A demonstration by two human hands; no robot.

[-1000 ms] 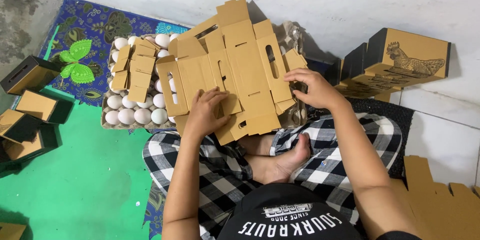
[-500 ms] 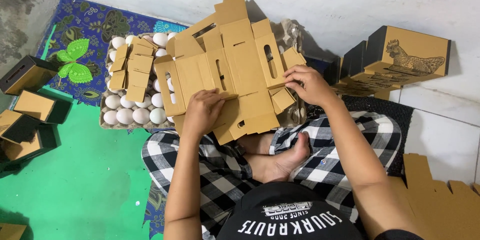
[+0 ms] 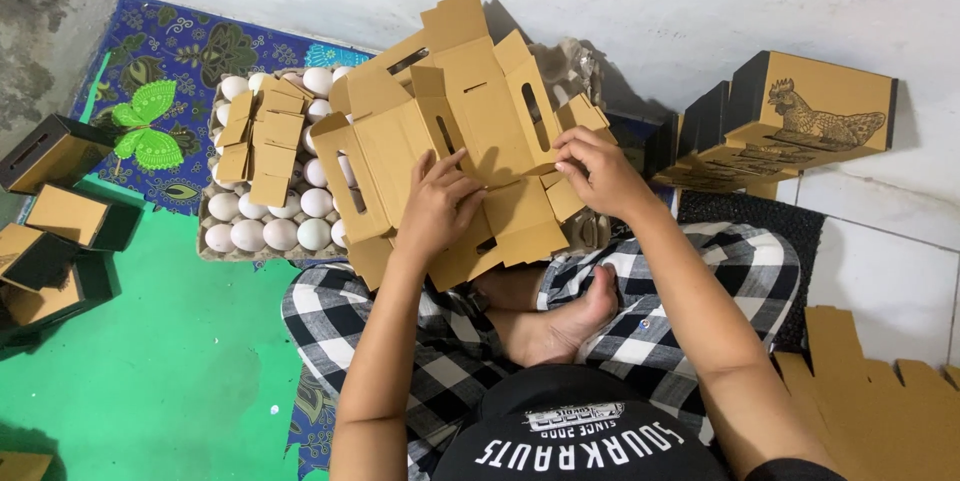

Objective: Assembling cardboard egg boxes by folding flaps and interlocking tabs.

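Seated cross-legged on the floor, a person presses the left hand [image 3: 438, 209] flat on an unfolded cardboard carton blank [image 3: 470, 131] over the lap, while the right hand [image 3: 598, 173] pinches its right flap; an egg tray [image 3: 262, 203] sits just left.

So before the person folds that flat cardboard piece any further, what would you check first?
1. Both hands on the cardboard blank: ok. The left hand presses flat on its lower middle and the right hand grips its right edge.
2. Blank clear of the eggs: ok in part. It overhangs the right side of the egg tray, but whether it touches them, cannot tell.
3. Small cardboard insert lying on the eggs, out of the way: ok.
4. Flaps free to fold: cannot tell, as the lower panels are hidden under the hands.
5. Finished boxes at the right, apart from the work: ok.
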